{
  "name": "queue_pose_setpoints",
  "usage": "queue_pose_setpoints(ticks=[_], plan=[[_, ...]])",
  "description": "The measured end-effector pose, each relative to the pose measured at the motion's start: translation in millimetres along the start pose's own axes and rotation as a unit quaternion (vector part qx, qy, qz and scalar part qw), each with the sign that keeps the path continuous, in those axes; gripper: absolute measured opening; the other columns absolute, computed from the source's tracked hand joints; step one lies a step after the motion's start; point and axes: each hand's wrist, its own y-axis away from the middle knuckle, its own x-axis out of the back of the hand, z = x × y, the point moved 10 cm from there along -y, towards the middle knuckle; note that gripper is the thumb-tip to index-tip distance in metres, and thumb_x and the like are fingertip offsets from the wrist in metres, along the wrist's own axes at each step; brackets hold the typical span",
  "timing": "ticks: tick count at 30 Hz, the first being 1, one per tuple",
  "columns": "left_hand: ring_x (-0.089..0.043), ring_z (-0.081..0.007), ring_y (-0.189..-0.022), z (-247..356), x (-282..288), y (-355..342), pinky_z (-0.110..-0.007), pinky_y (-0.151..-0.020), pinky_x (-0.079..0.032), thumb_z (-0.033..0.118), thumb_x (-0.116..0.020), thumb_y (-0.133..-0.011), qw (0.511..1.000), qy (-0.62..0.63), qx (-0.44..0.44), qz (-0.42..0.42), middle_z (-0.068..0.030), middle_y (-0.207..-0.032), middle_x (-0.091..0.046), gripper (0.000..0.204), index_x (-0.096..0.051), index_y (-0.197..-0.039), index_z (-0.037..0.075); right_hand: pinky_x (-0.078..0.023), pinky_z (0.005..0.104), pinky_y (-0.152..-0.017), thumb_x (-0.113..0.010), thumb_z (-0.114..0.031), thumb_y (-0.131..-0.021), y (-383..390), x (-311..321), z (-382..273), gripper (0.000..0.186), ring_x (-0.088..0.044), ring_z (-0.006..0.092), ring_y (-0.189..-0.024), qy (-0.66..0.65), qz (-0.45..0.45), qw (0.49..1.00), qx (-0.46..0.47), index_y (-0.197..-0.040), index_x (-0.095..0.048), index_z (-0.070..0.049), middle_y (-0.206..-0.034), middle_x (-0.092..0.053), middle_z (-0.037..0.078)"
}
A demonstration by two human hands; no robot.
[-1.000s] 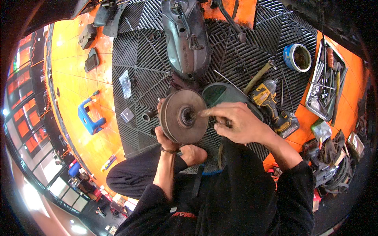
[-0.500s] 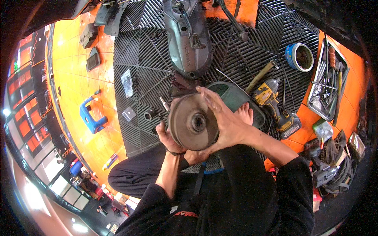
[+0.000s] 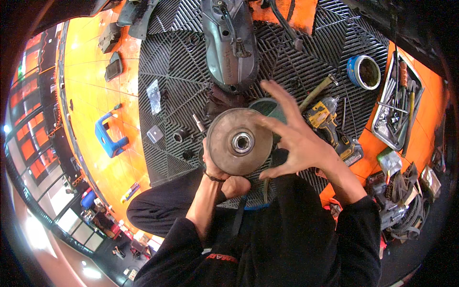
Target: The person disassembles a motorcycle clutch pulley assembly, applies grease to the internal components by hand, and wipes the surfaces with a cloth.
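Observation:
A round, brownish metal pulley (image 3: pixel 222 150) with a hollow, shiny hub in its middle sits in front of me, its flat face turned up. My left hand (image 3: pixel 211 165) grips it from the left and below; the pulley hides most of those fingers. On the other side, my right hand (image 3: pixel 301 143) is open with fingers spread and nothing held. One of its fingertips is over the pulley's right rim; whether it touches, I cannot tell. Just beyond lie a dark reddish cloth (image 3: pixel 224 101) and a grey engine cover (image 3: pixel 232 60).
A yellow cordless impact wrench (image 3: pixel 330 122) and a hammer (image 3: pixel 318 93) lie to the right on black ribbed matting. Farther right are a blue-sided tub (image 3: pixel 354 71) and a metal tool tray (image 3: pixel 377 129). A blue plastic stool (image 3: pixel 103 138) stands left on orange floor.
My right hand has let go of the pulley and moved right, fingers spreading. The pulley has tilted to face up more squarely, showing its hub bore. My left hand keeps its hold.

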Motion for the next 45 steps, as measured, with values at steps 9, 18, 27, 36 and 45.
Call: queue_pose_setpoints(ticks=[9,18,27,36,45], plan=[[-0.059,-0.0299,-0.133,26.4,5.7,4.6,-0.049,-0.112,-0.05,0.065,-0.033,-0.104,0.985,-0.126,-0.052,0.107,-0.0149,-0.148,-0.056,0.078,-0.042,-0.155,0.007,-0.048,0.0436,-0.087,-0.081,-0.022,-0.069,20.8,-8.6,-7.5,0.067,-0.056,0.0298,-0.096,0.077,-0.045,0.996,0.029,-0.135,-0.066,-0.021,-0.103,-0.056,0.007],[-0.062,-0.0266,-0.127,11.4,8.6,3.0,-0.047,-0.108,-0.053,0.058,-0.037,-0.108,0.989,-0.12,0.007,0.083,-0.0132,-0.145,-0.059,0.069,-0.044,-0.153,0.007,-0.052,0.0391,-0.089,-0.075,-0.026,-0.078,6.6,-51.6,-0.8,0.06,-0.063,0.0257,-0.102,0.205,-0.242,0.944,0.087,-0.136,-0.063,-0.025,-0.109,-0.063,0.007],[-0.061,-0.0268,-0.129,11.7,4.9,-0.5,-0.047,-0.109,-0.053,0.058,-0.037,-0.107,0.978,-0.191,0.044,0.076,-0.0125,-0.145,-0.059,0.068,-0.044,-0.153,0.007,-0.051,0.0387,-0.077,-0.051,-0.025,-0.098,6.7,-88.0,13.0,0.036,-0.069,0.0249,-0.082,0.388,-0.291,0.871,0.076,-0.131,-0.065,-0.033,-0.091,-0.065,0.008],[-0.06,-0.0296,-0.131,40.7,31.9,1.0,-0.046,-0.113,-0.048,0.053,-0.041,-0.104,0.973,-0.216,0.0,0.085,-0.0152,-0.146,-0.06,0.069,-0.045,-0.154,0.006,-0.058,0.0495,-0.068,-0.077,-0.021,-0.076,6.5,-109.3,24.1,0.076,-0.073,0.0394,-0.072,0.052,-0.308,0.942,-0.122,-0.144,-0.05,-0.004,-0.077,-0.072,0.021],[-0.063,-0.031,-0.126,56.0,12.0,4.2,-0.045,-0.108,-0.051,0.043,-0.052,-0.096,0.996,-0.069,-0.058,-0.025,-0.018,-0.144,-0.06,0.071,-0.043,-0.153,0.002,-0.054,0.0383,-0.064,-0.075,-0.025,-0.078,18.5,-109.7,18.6,0.086,-0.068,0.0214,-0.063,-0.314,-0.354,0.849,-0.235,-0.152,-0.039,-0.001,-0.067,-0.067,0.013]])
